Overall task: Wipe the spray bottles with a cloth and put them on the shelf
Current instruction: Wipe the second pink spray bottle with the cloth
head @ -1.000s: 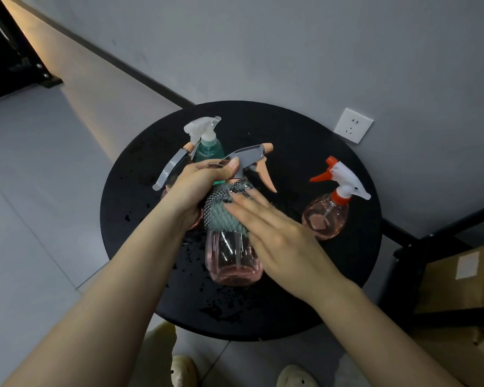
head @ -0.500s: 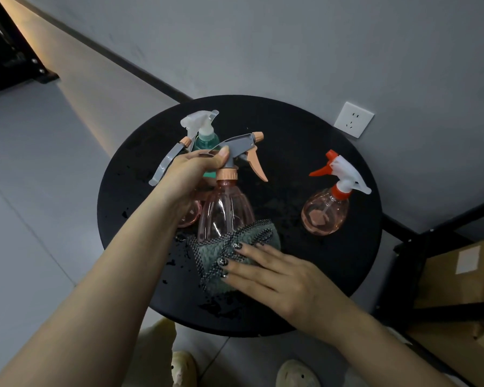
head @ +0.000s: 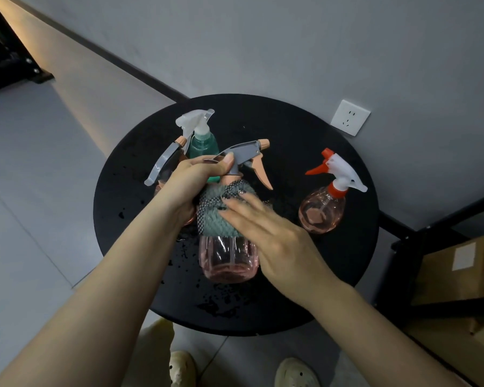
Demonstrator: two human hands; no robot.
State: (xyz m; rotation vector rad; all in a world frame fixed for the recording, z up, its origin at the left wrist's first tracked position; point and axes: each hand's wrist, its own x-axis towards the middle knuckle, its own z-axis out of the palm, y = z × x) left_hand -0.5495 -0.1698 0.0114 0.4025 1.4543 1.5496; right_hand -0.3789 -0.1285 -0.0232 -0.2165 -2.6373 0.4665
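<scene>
My left hand (head: 192, 181) grips the grey spray head of a pink spray bottle (head: 229, 261) held above the round black table (head: 291, 141). My right hand (head: 266, 233) presses a grey-green cloth (head: 215, 216) flat against the bottle's upper body, fingers straight. Behind my left hand stand a teal bottle (head: 203, 143) with a clear white sprayer and a second grey-headed pink bottle (head: 165, 163), mostly hidden. A round pink bottle (head: 323, 210) with a red and white sprayer stands at the table's right.
Water drops speckle the table's near half. A black metal shelf frame (head: 408, 241) holding cardboard boxes (head: 458, 272) stands at the right. A white wall socket (head: 349, 117) sits behind the table. My shoes (head: 295, 372) show below its edge.
My right hand has slid the cloth from the bottle's base back up to its shoulder. The left hand keeps its grip on the spray head.
</scene>
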